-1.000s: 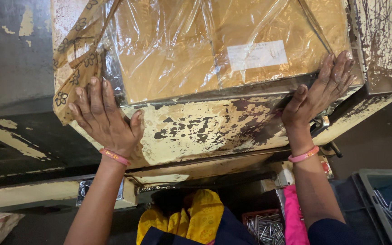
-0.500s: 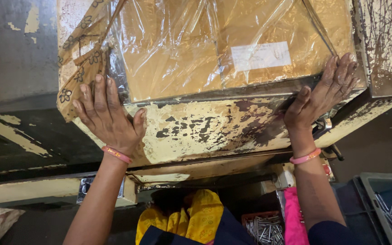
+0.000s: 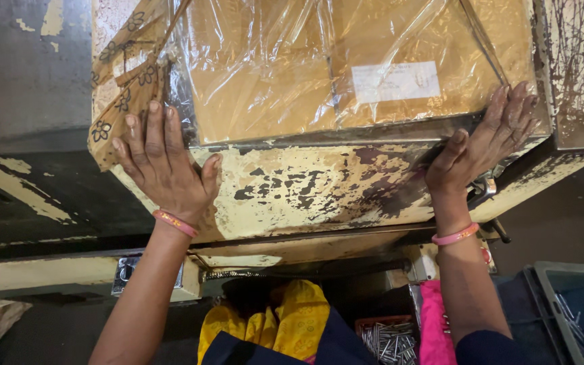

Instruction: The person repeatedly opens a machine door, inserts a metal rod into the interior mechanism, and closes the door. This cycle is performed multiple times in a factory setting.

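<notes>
The wrapped box lies lengthwise along the bench, just beyond both flat, released hands: left hand at its left end, right hand at its right (neither nearer).

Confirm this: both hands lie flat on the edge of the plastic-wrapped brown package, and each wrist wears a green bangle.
Not quite. In the head view the left hand and right hand do lie flat at the package edge, but the bangles are pink, not green.
</notes>
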